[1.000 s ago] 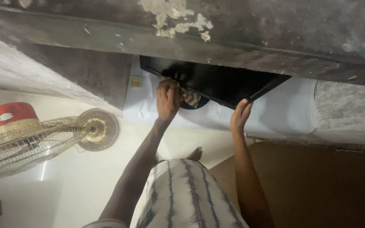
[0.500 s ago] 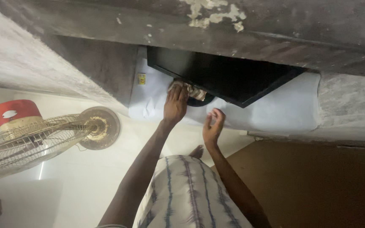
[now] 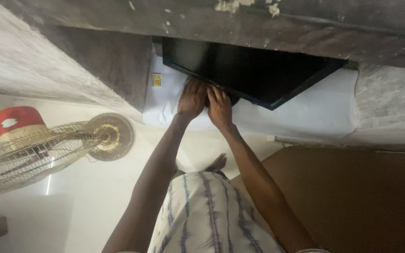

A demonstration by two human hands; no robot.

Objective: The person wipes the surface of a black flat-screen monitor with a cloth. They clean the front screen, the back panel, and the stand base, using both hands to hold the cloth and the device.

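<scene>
Where the rough grey concrete ledge crosses the top of your view from nine to three o'clock, it overhangs and hides the upper part of the black flat screen, so only the lower edge and one corner of it show. That screen stands on a shelf covered with white paper, just past twelve o'clock from your hands, with a small yellow sticker on the paper at its ten o'clock side. Your left hand and your right hand lie side by side and touching, both pressed at the bottom edge of the screen, fingers pointing toward twelve o'clock. Whether they hold anything between them cannot be told; the fingers look flat and close together rather than spread. Both forearms reach up from six o'clock, converging at the wrists, above your striped garment. Off at nine o'clock one pedestal fan lies on the pale floor, its round base near the shelf, and one red and cream drum-shaped thing sits just beyond it. One bare foot shows on the floor under your arms.
</scene>
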